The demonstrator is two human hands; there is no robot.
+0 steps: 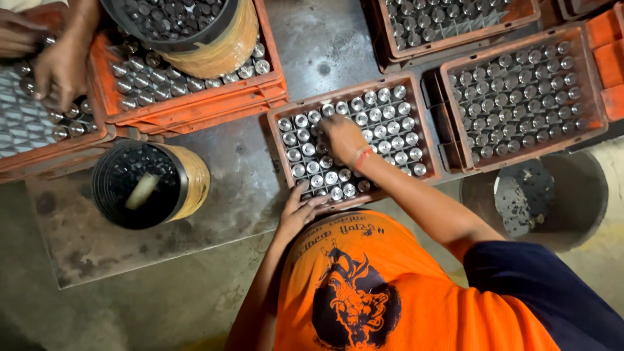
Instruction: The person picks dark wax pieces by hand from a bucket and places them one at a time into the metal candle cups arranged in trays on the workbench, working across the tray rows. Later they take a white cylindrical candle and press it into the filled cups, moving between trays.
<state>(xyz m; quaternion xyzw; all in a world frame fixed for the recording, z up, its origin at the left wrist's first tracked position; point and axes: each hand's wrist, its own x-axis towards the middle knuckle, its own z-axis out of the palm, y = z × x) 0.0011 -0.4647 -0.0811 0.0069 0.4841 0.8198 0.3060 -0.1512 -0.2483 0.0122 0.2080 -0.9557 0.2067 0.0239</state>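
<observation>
Orange shirt (pixel 403 292) hides both elbows. Right hand (pixel 342 138), fingers curled and hidden among silver cylinders (pixel 390 123), grip unclear; left hand (pixel 298 211) spread on crate (pixel 289 170) edge.

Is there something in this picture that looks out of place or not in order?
Mostly orderly. One oddity: a pale stick lies tilted in the round tub of dark powder. In the centre crate, the metal cylinders stand in rows, with the right hand among them.

Your one head view looks almost straight down, fairly near. It faces the orange crate (pixel 354 144), seemingly from behind you.
</observation>
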